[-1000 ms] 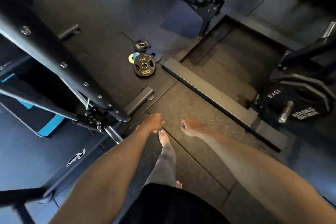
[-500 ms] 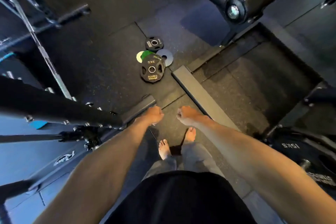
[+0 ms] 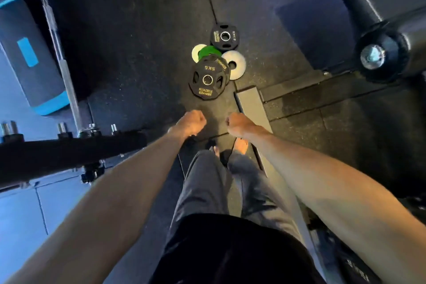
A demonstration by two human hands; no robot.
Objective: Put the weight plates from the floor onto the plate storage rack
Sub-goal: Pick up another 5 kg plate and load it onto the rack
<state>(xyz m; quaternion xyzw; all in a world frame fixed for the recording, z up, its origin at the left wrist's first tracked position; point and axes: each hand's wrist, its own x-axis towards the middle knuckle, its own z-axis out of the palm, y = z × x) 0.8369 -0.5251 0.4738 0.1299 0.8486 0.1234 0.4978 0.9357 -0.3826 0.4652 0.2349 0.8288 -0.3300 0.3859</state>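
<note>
A cluster of weight plates lies on the dark rubber floor ahead of me. The black 5 kg plate (image 3: 208,78) is nearest, overlapping a green plate (image 3: 208,51), a pale plate (image 3: 197,51) at its left and a white plate (image 3: 235,63) at its right. A smaller black plate (image 3: 224,36) lies just beyond them. My left hand (image 3: 191,122) and right hand (image 3: 237,123) hang side by side short of the 5 kg plate, fingers curled, holding nothing. The storage rack is out of view.
A black rack beam (image 3: 69,152) with bolts crosses at the left, and a steel barbell (image 3: 62,57) runs behind it. A blue-trimmed pad (image 3: 30,57) sits far left. A padded machine arm (image 3: 382,53) is at the upper right. A grey platform strip (image 3: 251,108) runs beside my feet.
I have walked toward the plates, which now lie closer and nearer the middle of the view. Both hands stay curled and held out in front. The 15 kg plate at the right has left the view.
</note>
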